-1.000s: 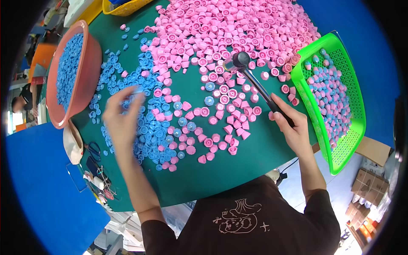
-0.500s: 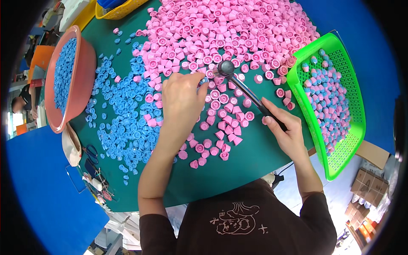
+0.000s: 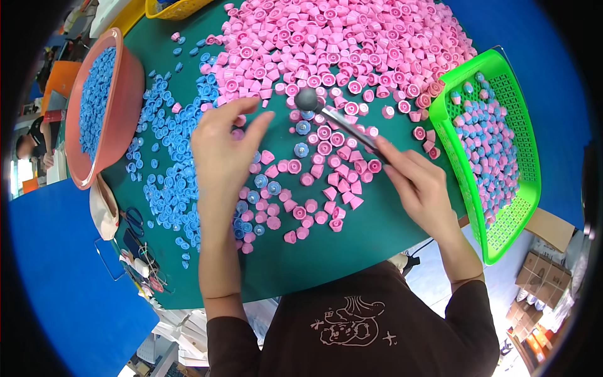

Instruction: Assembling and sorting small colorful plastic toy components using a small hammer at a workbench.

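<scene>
My right hand (image 3: 418, 188) grips a mallet (image 3: 348, 127) by its dark handle. The mallet's round black head is over the pink cups, just above a blue cap (image 3: 303, 127). To the left, my left hand (image 3: 223, 141) has its thumb and index finger spread, with pink pieces visible in the gap; they seem to lie on the table. Small pink fluted cups (image 3: 339, 41) are heaped at the back and scattered in front of me. Small blue caps (image 3: 173, 195) lie thickly to the left of my left hand, and several sit among the near pink cups.
A salmon-coloured basin (image 3: 129, 88) full of blue caps stands at the left. At the right, a green plastic basket (image 3: 452, 169) holds joined pink-and-blue pieces. Scissors (image 3: 134, 221) and a beige pouch (image 3: 103, 210) lie at the left edge of the green table (image 3: 301, 264).
My left hand has let go of the small blue cap it pinched beside the mallet head and moved left, fingers spreading. The mallet head has shifted slightly left. Blue caps beneath my left hand are uncovered.
</scene>
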### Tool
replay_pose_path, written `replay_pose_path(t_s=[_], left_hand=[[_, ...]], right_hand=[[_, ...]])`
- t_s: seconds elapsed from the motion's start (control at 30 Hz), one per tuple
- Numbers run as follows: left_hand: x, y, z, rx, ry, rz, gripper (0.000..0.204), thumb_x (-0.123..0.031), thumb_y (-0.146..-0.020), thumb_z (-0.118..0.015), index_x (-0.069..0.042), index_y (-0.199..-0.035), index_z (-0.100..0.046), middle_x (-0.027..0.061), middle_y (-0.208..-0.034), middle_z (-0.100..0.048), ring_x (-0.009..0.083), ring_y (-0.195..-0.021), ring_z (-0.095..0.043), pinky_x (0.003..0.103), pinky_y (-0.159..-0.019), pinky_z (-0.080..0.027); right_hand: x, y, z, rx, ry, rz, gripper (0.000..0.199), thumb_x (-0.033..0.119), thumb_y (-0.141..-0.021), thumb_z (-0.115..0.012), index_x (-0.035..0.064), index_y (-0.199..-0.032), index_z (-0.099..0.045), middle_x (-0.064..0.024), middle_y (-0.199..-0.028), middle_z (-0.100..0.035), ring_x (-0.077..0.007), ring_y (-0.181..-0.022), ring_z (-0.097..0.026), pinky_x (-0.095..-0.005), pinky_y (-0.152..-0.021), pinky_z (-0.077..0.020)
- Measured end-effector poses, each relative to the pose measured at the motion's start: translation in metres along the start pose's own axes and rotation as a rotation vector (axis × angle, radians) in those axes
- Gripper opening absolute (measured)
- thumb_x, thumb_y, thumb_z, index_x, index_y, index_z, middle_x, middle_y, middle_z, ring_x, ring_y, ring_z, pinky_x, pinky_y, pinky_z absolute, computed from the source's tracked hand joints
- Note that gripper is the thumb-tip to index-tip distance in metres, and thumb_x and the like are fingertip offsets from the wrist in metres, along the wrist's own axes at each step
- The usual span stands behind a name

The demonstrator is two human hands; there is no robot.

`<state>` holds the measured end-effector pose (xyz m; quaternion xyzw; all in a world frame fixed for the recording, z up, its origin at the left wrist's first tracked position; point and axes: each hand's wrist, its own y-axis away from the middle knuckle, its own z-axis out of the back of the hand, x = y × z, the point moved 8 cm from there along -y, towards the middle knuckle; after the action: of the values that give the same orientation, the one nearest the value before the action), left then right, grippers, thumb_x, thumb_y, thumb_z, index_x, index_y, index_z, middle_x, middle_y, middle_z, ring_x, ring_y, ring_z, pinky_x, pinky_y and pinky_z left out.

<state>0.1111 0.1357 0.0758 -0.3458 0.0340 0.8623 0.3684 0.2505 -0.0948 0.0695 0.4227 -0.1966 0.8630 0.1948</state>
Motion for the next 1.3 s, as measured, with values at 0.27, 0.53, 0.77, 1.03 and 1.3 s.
replay_pose_path(t_s=[0.27,0.53,0.77,1.03,1.3], left_hand=[[0.109,0.032,0.118,-0.262,-0.096,0.249,0.024,-0.021,-0.083,-0.074,-0.003,-0.098,-0.073,0.0053,-0.083,-0.071,0.0096,-0.072,-0.061,0.025,-0.071,-0.048],[0.219,0.086,0.159,-0.200,-0.230,0.396,0.021,-0.018,-0.085,-0.072,-0.001,-0.097,-0.072,0.0037,-0.081,-0.069,0.0093,-0.073,-0.060,0.025,-0.072,-0.048],[0.228,0.104,0.129,-0.068,-0.221,0.453,0.021,-0.018,-0.083,-0.075,0.000,-0.093,-0.072,0.0029,-0.079,-0.069,0.0081,-0.071,-0.058,0.023,-0.067,-0.046],[0.205,0.094,0.120,-0.011,-0.256,0.323,0.024,-0.008,-0.079,-0.073,-0.002,-0.102,-0.071,0.0041,-0.081,-0.063,0.0102,-0.068,-0.052,0.024,-0.063,-0.043],[0.204,0.095,0.117,0.031,-0.301,0.316,0.023,-0.009,-0.079,-0.074,0.001,-0.098,-0.068,0.0051,-0.082,-0.060,0.0118,-0.068,-0.052,0.026,-0.064,-0.044]], right_hand=[[-0.023,0.007,-0.006,-0.032,-0.056,-0.121,0.038,0.002,-0.091,-0.058,-0.0006,-0.129,-0.058,-0.0078,-0.105,-0.069,-0.0122,-0.084,-0.060,-0.0267,-0.076,-0.0475],[-0.037,0.016,0.007,-0.075,-0.220,-0.315,0.040,0.008,-0.097,-0.053,0.0027,-0.136,-0.053,0.0030,-0.078,-0.056,-0.0024,-0.063,-0.043,-0.0146,-0.063,-0.0357],[-0.027,0.005,-0.020,0.062,-0.025,-0.171,0.041,0.002,-0.091,-0.060,0.0061,-0.132,-0.059,0.0027,-0.088,-0.064,-0.0047,-0.071,-0.050,-0.0190,-0.066,-0.0412],[-0.004,0.001,-0.014,0.070,0.140,-0.081,0.043,0.000,-0.088,-0.062,0.0061,-0.130,-0.059,-0.0040,-0.071,-0.049,-0.0105,-0.063,-0.045,-0.0247,-0.058,-0.0373],[-0.028,0.010,-0.005,0.009,-0.123,-0.221,0.040,0.008,-0.094,-0.058,0.0084,-0.134,-0.057,0.0042,-0.076,-0.059,-0.0029,-0.060,-0.041,-0.0189,-0.053,-0.0332]])
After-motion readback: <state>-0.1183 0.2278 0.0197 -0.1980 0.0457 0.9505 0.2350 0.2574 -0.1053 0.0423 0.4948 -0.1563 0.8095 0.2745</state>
